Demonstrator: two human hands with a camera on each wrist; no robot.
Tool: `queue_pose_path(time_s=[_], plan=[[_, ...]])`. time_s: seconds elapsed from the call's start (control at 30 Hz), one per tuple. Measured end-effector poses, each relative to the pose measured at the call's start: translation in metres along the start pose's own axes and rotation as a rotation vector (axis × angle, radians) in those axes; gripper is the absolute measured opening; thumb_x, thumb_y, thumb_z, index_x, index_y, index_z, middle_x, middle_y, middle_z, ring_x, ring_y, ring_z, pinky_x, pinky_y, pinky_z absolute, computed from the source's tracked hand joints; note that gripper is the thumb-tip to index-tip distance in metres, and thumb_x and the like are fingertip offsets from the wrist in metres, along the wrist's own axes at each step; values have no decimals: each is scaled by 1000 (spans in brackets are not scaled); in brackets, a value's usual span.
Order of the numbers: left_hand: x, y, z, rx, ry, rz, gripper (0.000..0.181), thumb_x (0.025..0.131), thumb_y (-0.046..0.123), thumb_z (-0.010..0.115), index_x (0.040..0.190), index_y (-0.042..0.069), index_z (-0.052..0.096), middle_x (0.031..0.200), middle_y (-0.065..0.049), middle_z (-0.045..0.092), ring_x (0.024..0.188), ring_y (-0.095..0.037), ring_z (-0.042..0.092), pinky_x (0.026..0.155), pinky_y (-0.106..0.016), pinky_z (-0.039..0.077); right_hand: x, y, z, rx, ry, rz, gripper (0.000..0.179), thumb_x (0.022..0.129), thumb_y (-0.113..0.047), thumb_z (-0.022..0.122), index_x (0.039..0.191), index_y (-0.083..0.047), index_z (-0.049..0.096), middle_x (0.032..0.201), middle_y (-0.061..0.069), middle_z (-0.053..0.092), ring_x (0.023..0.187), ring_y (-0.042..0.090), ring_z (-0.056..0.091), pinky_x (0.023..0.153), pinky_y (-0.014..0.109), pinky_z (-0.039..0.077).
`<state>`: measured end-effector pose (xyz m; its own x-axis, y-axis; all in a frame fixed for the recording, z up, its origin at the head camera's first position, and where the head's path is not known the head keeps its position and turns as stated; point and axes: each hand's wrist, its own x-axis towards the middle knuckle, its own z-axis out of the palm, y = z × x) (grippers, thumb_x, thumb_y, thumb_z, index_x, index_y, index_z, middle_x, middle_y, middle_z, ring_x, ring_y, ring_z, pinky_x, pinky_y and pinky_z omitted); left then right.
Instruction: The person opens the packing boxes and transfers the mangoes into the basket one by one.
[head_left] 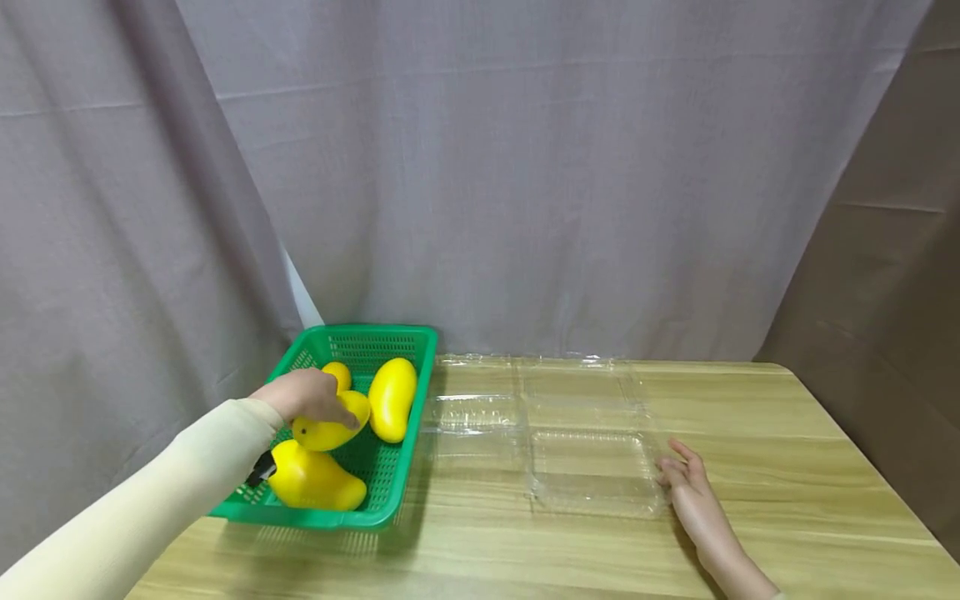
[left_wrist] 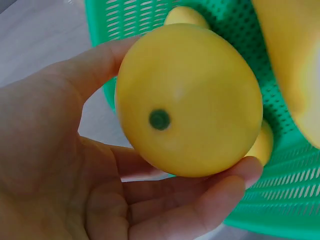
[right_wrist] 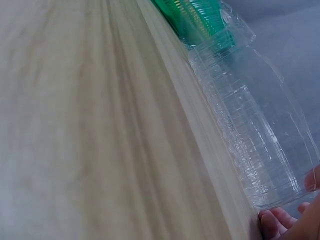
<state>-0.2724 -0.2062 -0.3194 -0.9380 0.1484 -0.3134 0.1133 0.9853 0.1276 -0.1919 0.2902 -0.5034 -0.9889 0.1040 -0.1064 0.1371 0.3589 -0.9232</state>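
In the head view my left hand [head_left: 311, 396] is over the green basket [head_left: 408, 483], gripping a yellow mango [head_left: 326, 432]. The left wrist view shows that mango [left_wrist: 190, 100] with its dark stem end towards the camera, thumb on one side and fingers curled beneath. On the table my right hand [head_left: 697, 504] touches the right edge of a clear plastic clamshell box [head_left: 596, 471], fingers loosely extended. From the right wrist, its fingers [right_wrist: 272, 224] appear at the end of the box [right_wrist: 265, 150]; how firmly they press is unclear.
Another yellow mango [head_left: 392, 400] lies at the basket's right side, one [head_left: 315, 479] at the front, and part of a yellow fruit [head_left: 339, 375] shows behind. More clear plastic packaging [head_left: 472, 417] stands between basket and box. A grey curtain [head_left: 562, 167] hangs behind the wooden table [head_left: 787, 467].
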Motion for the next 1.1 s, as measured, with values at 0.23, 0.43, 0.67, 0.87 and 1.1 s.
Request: queue_pose_path(time_s=[0.23,0.43,0.67,0.87,1.1], plan=[[7,-2,18,-117,-56,-63,43,85,42,78,99,4,64,87,-10,58,79,-27,56,64,-41,53,2,-2,2,34,-9,14,63,111,-31,24,159,-1,-4,153,32,23,134,42,32,112,61,27],[19,2,34,-122,-74,-107,45,91,50,70,90,6,64,81,-9,58,72,-27,59,59,-38,54,3,-3,4,38,-5,12,62,112,-30,24,159,0,-2,153,31,24,133,41,33,112,59,29],[24,11,50,-59,-73,-107,51,100,54,55,83,7,67,71,-5,51,64,-26,58,57,-35,51,2,-3,4,31,21,-3,58,111,-25,23,158,2,1,151,31,30,131,39,38,108,52,34],[26,15,55,35,-36,-56,55,102,52,52,64,12,57,59,-2,49,49,-19,51,51,-28,44,1,-4,4,46,14,10,60,111,-28,25,158,1,2,152,31,26,131,40,36,109,53,33],[29,15,57,140,50,26,56,100,51,56,58,15,48,56,1,43,47,-13,39,52,-26,35,1,-2,0,24,12,18,63,111,-30,27,158,3,0,153,32,26,132,42,37,107,51,36]])
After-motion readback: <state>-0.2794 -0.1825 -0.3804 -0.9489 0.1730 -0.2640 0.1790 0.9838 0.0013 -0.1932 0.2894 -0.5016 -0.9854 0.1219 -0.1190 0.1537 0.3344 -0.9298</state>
